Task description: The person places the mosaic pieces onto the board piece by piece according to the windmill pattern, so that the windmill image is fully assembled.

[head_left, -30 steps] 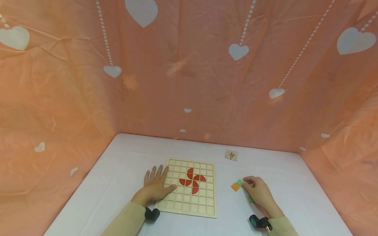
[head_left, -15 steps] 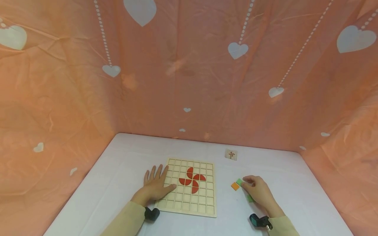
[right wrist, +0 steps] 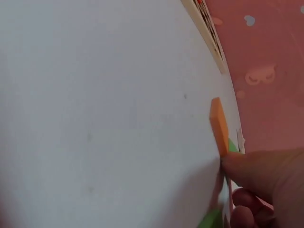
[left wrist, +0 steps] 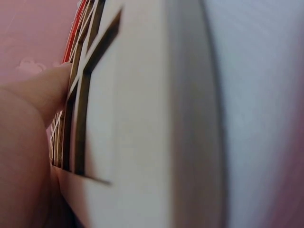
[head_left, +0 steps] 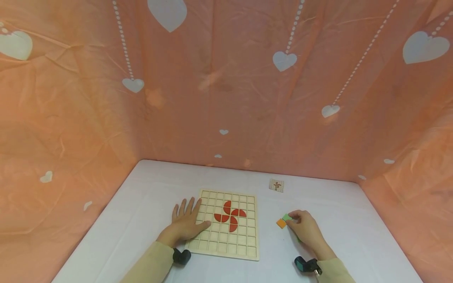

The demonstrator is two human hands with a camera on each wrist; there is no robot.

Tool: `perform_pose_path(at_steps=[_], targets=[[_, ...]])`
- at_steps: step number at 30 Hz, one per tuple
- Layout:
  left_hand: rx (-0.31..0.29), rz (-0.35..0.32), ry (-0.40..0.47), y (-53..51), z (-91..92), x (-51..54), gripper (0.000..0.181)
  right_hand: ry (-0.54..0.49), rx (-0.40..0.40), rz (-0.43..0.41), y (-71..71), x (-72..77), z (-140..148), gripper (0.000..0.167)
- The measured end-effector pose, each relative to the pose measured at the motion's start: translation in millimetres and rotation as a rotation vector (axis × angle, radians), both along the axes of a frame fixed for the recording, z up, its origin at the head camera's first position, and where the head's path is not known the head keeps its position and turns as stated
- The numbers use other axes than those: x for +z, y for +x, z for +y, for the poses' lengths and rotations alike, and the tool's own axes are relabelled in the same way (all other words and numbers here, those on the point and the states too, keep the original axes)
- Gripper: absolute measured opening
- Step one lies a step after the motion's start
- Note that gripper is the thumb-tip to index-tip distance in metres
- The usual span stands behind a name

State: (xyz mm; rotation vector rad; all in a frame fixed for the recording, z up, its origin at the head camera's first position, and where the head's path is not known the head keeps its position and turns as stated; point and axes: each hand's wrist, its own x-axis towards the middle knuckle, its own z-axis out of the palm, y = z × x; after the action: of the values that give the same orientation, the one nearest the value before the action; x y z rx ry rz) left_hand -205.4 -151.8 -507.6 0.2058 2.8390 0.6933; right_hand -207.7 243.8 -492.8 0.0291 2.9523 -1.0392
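My left hand (head_left: 185,224) rests with spread fingers on the left side of a wooden grid board (head_left: 242,239). Its thumb lies over the grid in the left wrist view. Four-part red pinwheel: several red quarter-circle pieces (head_left: 233,224) sit in the board's middle. At the right, my right hand (head_left: 307,230) has its thumb and forefinger at a light green tile (head_left: 286,216), pinching it at its right corner. An orange tile (head_left: 281,223) lies flat against it, and the thumb tip meets its end in the right wrist view. A darker green piece (right wrist: 212,219) lies under the hand, mostly hidden.
A small pattern card (head_left: 276,185) with a pinwheel picture lies behind the tiles. White cloth (head_left: 170,177) covers the table. Orange curtains (head_left: 212,98) with printed hearts stand behind and at both sides. Each wrist wears a black camera mount (head_left: 182,257).
My right hand has shifted slightly left, its fingertips closing in on the light green tile. More of the darker green piece is now covered. The left hand stays put.
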Motion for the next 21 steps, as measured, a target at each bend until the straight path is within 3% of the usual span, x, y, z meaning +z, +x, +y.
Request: perform_pose_path(at_steps=[12, 17, 21], targets=[[0.004, 0.017, 0.007, 0.2, 0.7, -2.2, 0.092, -0.011, 0.003, 0.056, -3.8, 6.5, -16.7, 0.013], [0.002, 0.012, -0.017, -0.5, -0.1, -3.9, 0.092, -0.098, 0.001, 0.055, -3.9, 9.4, -53.0, 0.01], [-0.002, 0.011, -0.005, -0.3, -0.5, -3.0, 0.092, -0.132, 0.077, 0.084, 0.0, 7.2, -87.7, 0.006]])
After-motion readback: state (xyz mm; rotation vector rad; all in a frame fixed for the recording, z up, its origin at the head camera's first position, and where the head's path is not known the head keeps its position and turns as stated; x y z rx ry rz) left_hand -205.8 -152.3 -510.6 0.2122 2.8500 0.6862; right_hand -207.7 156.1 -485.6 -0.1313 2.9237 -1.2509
